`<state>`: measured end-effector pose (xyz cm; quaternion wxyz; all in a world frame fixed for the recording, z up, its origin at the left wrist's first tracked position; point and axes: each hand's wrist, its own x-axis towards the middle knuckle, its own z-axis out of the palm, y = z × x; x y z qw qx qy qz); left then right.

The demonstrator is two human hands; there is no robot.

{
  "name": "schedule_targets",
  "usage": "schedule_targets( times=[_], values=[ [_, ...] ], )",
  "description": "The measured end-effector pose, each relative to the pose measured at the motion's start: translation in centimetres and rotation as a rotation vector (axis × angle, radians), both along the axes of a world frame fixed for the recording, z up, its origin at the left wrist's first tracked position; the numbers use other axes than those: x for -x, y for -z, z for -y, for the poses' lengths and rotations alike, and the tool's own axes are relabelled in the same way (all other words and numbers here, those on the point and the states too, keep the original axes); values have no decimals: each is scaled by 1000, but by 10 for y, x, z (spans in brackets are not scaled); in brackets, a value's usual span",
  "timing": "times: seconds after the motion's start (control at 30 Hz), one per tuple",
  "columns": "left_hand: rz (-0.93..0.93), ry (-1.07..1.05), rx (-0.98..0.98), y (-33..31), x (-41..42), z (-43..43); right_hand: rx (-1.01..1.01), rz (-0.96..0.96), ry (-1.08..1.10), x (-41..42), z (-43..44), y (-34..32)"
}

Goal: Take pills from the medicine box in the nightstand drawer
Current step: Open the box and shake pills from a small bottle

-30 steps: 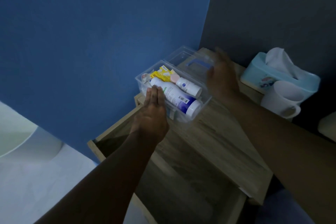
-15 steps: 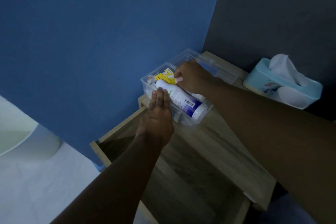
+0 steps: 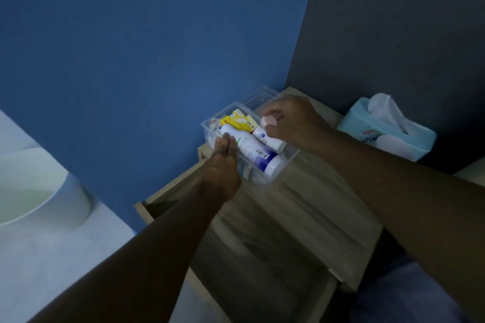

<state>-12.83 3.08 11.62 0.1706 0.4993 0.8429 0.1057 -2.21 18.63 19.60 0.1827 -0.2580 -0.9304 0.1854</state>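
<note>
Labels unreadable; right hand [image 3: 294, 120] pinches pink-capped bottle [image 3: 269, 132].

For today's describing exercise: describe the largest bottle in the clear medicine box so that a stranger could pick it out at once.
Find the wooden nightstand in the corner by the blue wall; a clear medicine box sits on its top. Inside, the largest bottle lies on its side nearest the left hand. It is white with a purple band and barcode, longer than the small white bottle beside it.

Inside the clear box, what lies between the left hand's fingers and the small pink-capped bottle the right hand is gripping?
In the head view, the large white bottle lies diagonally between left hand and small pink-capped bottle.
</note>
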Motion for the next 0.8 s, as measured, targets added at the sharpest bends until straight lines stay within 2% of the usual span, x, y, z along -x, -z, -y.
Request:
schedule_targets(
  times=[0.1, 0.23, 0.37, 0.43, 0.6, 0.8],
  values=[
    [150, -68, -72, -7, 7, -3, 59, -19, 5, -20, 5, -4],
    [368, -234, -458, -41, -20, -5, 77, -83, -10, -51, 20, -30],
    [968, -359, -669, -77, -58, -7, 44, -140, -48, -73, 42, -56],
    [1186, -349, -754, -91, -73, 0, -16, -126, -73, -84, 51, -67],
    [1416, -208, -805, -109, -104, 17, -151, -100, -190, -112, 65, -92],
    [1568, -332, -738, -114, -128, 27, -186, -53, -256, -132, 76, -104]
  ],
)
